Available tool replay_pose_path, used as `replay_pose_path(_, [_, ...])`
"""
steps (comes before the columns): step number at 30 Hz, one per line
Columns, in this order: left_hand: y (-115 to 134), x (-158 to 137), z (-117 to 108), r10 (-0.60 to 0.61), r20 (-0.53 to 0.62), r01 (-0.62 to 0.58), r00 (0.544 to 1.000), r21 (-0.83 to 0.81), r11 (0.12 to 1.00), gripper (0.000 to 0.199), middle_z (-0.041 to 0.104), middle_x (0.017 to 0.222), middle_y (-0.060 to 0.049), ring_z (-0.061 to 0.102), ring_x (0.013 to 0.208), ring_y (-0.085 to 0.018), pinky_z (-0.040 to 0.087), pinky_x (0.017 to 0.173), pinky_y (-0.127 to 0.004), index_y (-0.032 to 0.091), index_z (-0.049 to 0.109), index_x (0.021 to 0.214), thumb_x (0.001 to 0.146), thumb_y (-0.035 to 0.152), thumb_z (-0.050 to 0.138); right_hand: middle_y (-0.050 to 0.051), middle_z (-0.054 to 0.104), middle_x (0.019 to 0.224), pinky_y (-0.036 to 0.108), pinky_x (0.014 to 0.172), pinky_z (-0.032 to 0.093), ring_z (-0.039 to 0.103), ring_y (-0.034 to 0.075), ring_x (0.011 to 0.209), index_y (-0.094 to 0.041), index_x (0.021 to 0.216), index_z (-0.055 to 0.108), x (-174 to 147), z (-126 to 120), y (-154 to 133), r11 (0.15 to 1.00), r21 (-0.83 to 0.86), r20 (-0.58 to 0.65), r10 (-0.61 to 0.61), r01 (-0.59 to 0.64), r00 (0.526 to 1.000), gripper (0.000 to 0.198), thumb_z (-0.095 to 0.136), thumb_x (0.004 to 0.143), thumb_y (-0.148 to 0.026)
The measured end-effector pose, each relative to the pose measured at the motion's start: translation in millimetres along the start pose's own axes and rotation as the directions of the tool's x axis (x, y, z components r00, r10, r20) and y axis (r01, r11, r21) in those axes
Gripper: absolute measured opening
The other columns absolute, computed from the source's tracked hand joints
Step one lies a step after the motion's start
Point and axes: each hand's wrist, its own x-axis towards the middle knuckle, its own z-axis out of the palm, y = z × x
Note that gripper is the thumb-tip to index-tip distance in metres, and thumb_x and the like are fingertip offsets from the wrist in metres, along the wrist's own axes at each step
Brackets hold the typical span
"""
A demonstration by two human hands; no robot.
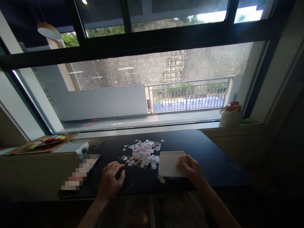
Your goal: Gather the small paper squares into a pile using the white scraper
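A heap of small white and pinkish paper scraps [143, 152] lies in the middle of a dark wood-grain table [204, 148]. My right hand [191, 167] grips the right side of a flat white square tray [169, 163] with rounded corners. The tray's left edge is against the right side of the heap, and one or two scraps [161, 179] show below its lower left corner. To the lower left of the heap, my left hand [112, 177] rests by the tabletop, fingers bent and thumb apart, holding nothing.
A blurred-out flat object [79, 174] lies along the table's left edge. Beyond it are a white ribbed box [73, 148] and a brown board [42, 144] with colourful items. On the right of the windowsill [152, 129] stands a white container [230, 116] with an orange top.
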Motion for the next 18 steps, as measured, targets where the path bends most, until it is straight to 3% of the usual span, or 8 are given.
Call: replay_pose_path(18, [-3.0,-1.0,2.1,0.018,-0.018,-0.017,1.0,0.013,1.0,0.018,0.07,0.085,-0.004,0.062,0.091,-0.025,0.047,0.084,-0.041,0.023,0.065,0.087,0.079,0.031,0.051,-0.005,0.05,0.056,0.023,0.049,0.035,0.046,0.013,0.055,-0.019,0.062,0.054,1.1,-1.6,2.4,0.996,0.076,0.073,0.042,-0.048,0.996,0.011,0.049,0.064,-0.029])
